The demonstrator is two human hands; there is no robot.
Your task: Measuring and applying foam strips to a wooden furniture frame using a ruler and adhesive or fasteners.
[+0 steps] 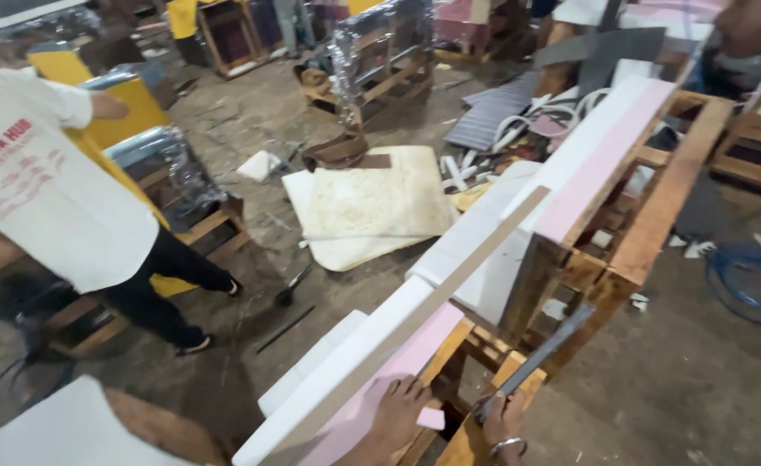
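Fingers of the left hand lie spread flat on the pink foam slab, pressing its near end beside the long flat strip laid along it. The right hand is closed around a long grey blade, just right of the foam, over the wooden frame. A person in a white shirt stands well apart at left.

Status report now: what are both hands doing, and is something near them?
Left hand flat on pink foam slab, beside long flat strip. Right hand grips flat metal bar on wooden frame. Another person bent over, far left.
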